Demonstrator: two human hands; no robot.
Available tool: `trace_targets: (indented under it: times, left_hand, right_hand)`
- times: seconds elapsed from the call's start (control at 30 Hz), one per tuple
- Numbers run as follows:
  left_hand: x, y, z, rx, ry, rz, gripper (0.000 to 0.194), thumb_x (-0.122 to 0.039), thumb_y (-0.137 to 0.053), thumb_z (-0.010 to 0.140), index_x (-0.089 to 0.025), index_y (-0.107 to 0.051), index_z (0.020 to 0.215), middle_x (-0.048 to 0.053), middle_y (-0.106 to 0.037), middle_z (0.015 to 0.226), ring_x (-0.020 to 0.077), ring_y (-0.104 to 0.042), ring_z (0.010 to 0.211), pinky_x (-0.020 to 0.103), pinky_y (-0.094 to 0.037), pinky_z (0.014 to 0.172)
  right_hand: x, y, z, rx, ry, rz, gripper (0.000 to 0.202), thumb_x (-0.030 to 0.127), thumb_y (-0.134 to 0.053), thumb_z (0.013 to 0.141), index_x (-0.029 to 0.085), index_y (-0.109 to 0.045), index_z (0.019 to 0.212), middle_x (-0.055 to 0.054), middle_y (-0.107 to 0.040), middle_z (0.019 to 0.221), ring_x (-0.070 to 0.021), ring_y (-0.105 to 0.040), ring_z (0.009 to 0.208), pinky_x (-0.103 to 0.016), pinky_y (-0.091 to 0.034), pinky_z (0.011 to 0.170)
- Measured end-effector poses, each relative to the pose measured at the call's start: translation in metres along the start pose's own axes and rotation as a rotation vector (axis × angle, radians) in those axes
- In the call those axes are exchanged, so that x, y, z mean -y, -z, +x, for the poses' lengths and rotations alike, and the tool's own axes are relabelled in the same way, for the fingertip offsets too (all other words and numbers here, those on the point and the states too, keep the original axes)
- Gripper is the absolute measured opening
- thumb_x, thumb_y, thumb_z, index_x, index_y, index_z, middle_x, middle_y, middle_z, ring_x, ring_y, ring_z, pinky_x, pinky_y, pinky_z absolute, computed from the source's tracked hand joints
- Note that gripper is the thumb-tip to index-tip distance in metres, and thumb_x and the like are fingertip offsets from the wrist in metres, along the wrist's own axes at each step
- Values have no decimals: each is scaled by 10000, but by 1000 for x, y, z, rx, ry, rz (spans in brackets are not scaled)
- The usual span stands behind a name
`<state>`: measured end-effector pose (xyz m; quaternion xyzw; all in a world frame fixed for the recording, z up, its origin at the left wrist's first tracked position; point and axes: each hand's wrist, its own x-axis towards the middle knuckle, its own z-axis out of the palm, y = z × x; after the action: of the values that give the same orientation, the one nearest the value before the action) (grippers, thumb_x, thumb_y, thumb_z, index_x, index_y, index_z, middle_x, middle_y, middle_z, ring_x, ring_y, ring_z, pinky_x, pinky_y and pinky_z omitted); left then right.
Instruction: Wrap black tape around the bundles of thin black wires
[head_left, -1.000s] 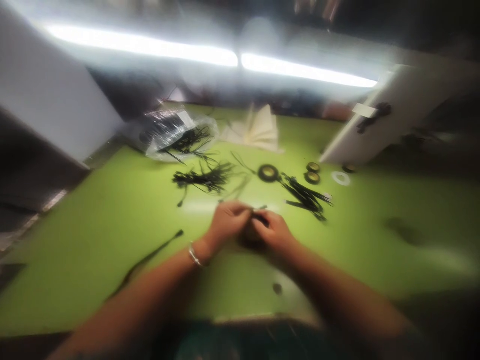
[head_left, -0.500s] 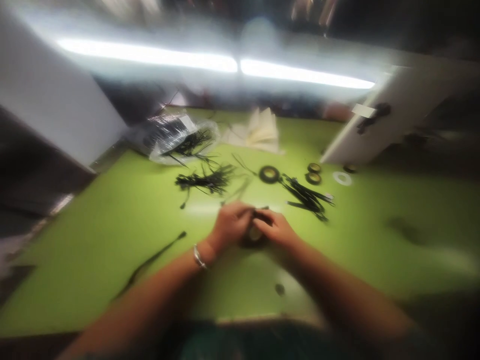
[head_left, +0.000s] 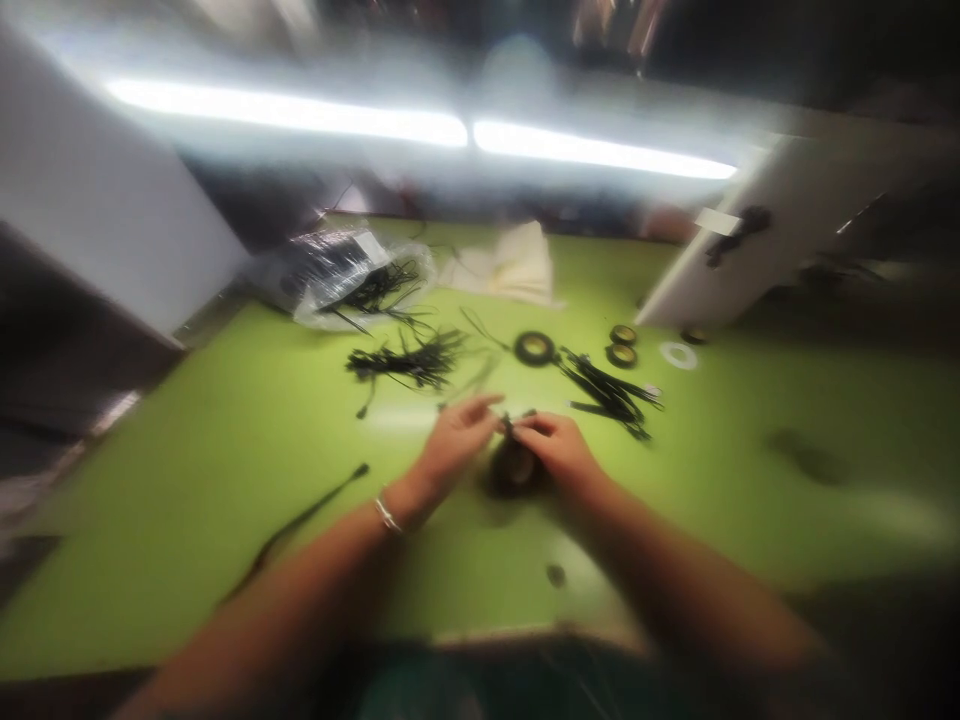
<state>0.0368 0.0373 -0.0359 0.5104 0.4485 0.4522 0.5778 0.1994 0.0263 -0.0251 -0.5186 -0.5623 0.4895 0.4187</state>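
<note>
My right hand [head_left: 561, 448] pinches a thin black piece [head_left: 507, 424], apparently a cable end, between thumb and fingers. A roll of black tape [head_left: 514, 470] hangs just below the fingertips; blur hides whether its tape is stuck to that piece. My left hand [head_left: 459, 436], with a silver bracelet at the wrist, is close on the other side. Its index finger is stretched out and apart from the thumb, whose tip is near the black piece. Whether the thumb touches it I cannot tell.
On the green table [head_left: 300, 430] lie a bundle of black cables [head_left: 409, 362], more folded cables [head_left: 611, 392], a large tape roll [head_left: 534, 348], smaller rolls [head_left: 622, 355] and a white ring [head_left: 679, 355]. A clear plastic bag [head_left: 352, 275] of cables stands behind. One single cable [head_left: 307, 515] lies left.
My left hand has moved slightly left and opened its fingers, away from the right hand. The tape roll shows more fully below the fingers. The view has shifted slightly.
</note>
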Motion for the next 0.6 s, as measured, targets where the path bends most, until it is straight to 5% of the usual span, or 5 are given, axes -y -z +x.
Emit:
trace_targets:
  times: [0.23, 0.33, 0.47, 0.6]
  left_hand:
    - [8, 7, 3, 51, 47, 30, 237, -329, -711, 714, -114, -747, 809, 47, -670, 668, 118, -548, 580, 248, -440, 573]
    - [8, 5, 2, 9, 21, 81, 201, -303, -699, 729, -123, -741, 806, 59, -684, 683, 133, -578, 592, 262, -468, 590]
    - [5, 1, -6, -123, -420, 497, 160, -244, -592, 813, -174, -736, 813, 68, -691, 752, 155, -605, 685, 284, -488, 677]
    - [3, 3, -11, -28, -783, 910, 226, -231, -505, 875, -200, -729, 886, 72, -654, 719, 158, -581, 681, 273, -468, 665]
  right_hand:
    - [0, 0, -1, 20, -4, -13, 149, 303, -650, 702, 173, -708, 747, -21, -711, 757, -163, -634, 730, -298, -500, 736]
    - [0, 0, -1, 18, -7, -15, 147, 288, -661, 691, 173, -714, 765, -23, -711, 763, -164, -631, 740, -290, -499, 726]
    - [2, -4, -6, 21, -9, 96, 186, 354, -651, 740, 175, -697, 751, -13, -692, 734, -148, -611, 697, -260, -493, 644]
    - [5, -8, -12, -15, -55, 230, 267, 439, -666, 745, 175, -648, 710, 0, -647, 665, -126, -566, 613, -240, -474, 565]
